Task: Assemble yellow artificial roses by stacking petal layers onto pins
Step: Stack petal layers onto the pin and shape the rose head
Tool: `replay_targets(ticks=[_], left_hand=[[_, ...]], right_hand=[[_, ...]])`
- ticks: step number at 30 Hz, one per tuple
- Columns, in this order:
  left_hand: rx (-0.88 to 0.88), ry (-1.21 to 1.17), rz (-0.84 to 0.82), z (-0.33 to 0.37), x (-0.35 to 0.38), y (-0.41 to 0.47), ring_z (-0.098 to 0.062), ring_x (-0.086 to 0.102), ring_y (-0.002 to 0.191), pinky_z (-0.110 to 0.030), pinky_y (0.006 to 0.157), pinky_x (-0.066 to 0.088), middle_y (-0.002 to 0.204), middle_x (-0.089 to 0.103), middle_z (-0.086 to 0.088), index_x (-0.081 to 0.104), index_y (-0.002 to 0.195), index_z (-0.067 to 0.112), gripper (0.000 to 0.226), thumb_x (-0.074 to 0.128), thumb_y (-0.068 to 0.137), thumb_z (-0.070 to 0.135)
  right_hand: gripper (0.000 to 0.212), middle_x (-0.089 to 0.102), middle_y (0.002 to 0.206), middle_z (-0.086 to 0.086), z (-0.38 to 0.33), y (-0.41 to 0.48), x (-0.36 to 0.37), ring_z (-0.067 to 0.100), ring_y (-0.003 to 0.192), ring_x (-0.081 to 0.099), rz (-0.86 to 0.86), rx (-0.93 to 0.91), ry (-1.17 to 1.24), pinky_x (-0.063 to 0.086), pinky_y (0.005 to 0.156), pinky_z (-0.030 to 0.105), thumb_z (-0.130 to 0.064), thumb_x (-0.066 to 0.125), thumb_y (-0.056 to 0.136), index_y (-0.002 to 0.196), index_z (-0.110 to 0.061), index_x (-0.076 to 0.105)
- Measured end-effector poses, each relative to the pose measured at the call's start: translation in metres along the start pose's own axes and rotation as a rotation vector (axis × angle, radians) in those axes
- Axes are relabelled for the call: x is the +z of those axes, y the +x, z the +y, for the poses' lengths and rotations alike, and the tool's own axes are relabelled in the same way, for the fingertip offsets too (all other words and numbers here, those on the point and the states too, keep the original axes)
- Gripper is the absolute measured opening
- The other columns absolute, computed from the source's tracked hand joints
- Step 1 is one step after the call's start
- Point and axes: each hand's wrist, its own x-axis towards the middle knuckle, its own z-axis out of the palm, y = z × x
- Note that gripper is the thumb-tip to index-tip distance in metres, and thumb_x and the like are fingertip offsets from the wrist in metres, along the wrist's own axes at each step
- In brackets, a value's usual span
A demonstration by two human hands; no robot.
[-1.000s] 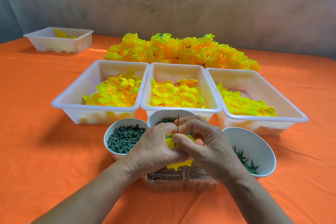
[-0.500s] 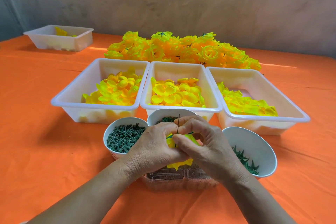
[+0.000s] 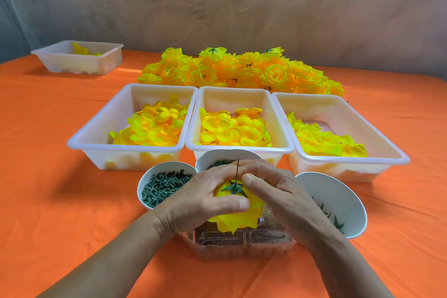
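1. Both grips hold our yellow rose at lower centre: left grip curls round its petals, right grip pinches beside the upright pin.
2. We see a green calyx threaded on that pin.

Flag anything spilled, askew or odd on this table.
Nothing spilled. Only the right bowl looks tipped, mouth facing inward, while the left bowl sits level; its green pieces lie inside. Wide-angle distortion may account for it. Petal tubs and rose pile look orderly.
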Motion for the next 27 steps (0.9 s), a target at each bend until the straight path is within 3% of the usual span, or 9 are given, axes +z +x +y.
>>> replay_targets(ticks=[3, 6, 11, 14, 18, 22, 27], left_hand=[[-0.045, -0.225, -0.035, -0.005, -0.009, 0.005, -0.010, 0.051, 0.128, -0.035, 0.103, 0.041, 0.131, 0.061, 0.011, 0.066, 0.118, 0.030, 0.044, 0.055, 0.075, 0.033], [-0.090, -0.297, -0.047, -0.008, -0.012, 0.011, -0.004, 0.061, 0.112, -0.020, 0.089, 0.046, 0.114, 0.069, 0.017, 0.074, 0.101, 0.036, 0.041, 0.049, 0.069, 0.034], [-0.088, -0.326, -0.023, -0.018, -0.007, 0.010, -0.016, 0.062, 0.095, -0.044, 0.088, 0.050, 0.096, 0.069, -0.003, 0.067, 0.095, 0.005, 0.043, 0.049, 0.068, 0.033], [-0.095, -0.259, -0.020, -0.019, -0.009, 0.011, -0.022, 0.059, 0.096, -0.054, 0.094, 0.044, 0.096, 0.065, -0.011, 0.060, 0.099, -0.008, 0.058, 0.050, 0.065, 0.037], [-0.092, -0.240, -0.021, -0.025, -0.009, 0.012, -0.015, 0.061, 0.096, -0.043, 0.091, 0.047, 0.094, 0.068, -0.006, 0.065, 0.097, 0.005, 0.048, 0.050, 0.067, 0.039], [-0.131, -0.267, -0.128, -0.028, -0.013, 0.018, 0.000, 0.065, 0.093, -0.020, 0.081, 0.050, 0.093, 0.072, 0.016, 0.074, 0.097, 0.038, 0.038, 0.051, 0.067, 0.037], [-0.183, -0.280, -0.149, -0.031, -0.017, 0.023, 0.000, 0.063, 0.091, -0.020, 0.082, 0.050, 0.090, 0.072, 0.015, 0.075, 0.091, 0.037, 0.035, 0.054, 0.063, 0.039]], right_hand=[[0.020, 0.067, 0.118, -0.011, 0.001, 0.002, -0.003, 0.005, 0.111, 0.060, -0.003, 0.004, -0.001, 0.047, 0.085, 0.023, -0.026, 0.055, 0.081, 0.088, -0.025, 0.074], [0.021, 0.067, 0.114, -0.011, 0.003, 0.003, -0.003, 0.007, 0.104, 0.060, -0.008, 0.042, -0.068, 0.047, 0.086, 0.027, -0.027, 0.055, 0.076, 0.088, -0.024, 0.072], [0.021, 0.067, 0.108, -0.006, 0.001, 0.004, -0.002, 0.016, 0.104, 0.059, -0.004, 0.068, -0.077, 0.047, 0.095, 0.043, -0.030, 0.056, 0.073, 0.086, -0.025, 0.071], [0.020, 0.068, 0.101, -0.003, 0.001, 0.006, -0.001, 0.017, 0.098, 0.059, -0.018, 0.082, -0.057, 0.046, 0.092, 0.040, -0.028, 0.057, 0.071, 0.084, -0.021, 0.070], [0.022, 0.067, 0.087, 0.007, 0.001, 0.010, -0.001, 0.011, 0.082, 0.056, -0.047, 0.112, 0.005, 0.044, 0.078, 0.030, -0.024, 0.059, 0.068, 0.082, -0.011, 0.069], [0.008, 0.068, 0.080, -0.006, -0.002, 0.013, -0.005, 0.004, 0.075, 0.057, -0.107, 0.142, 0.064, 0.044, 0.068, 0.014, -0.021, 0.061, 0.068, 0.071, -0.021, 0.069], [0.007, 0.066, 0.079, -0.005, -0.004, 0.016, -0.007, 0.005, 0.076, 0.056, -0.131, 0.169, 0.048, 0.042, 0.075, 0.024, -0.023, 0.062, 0.068, 0.071, -0.023, 0.068]])
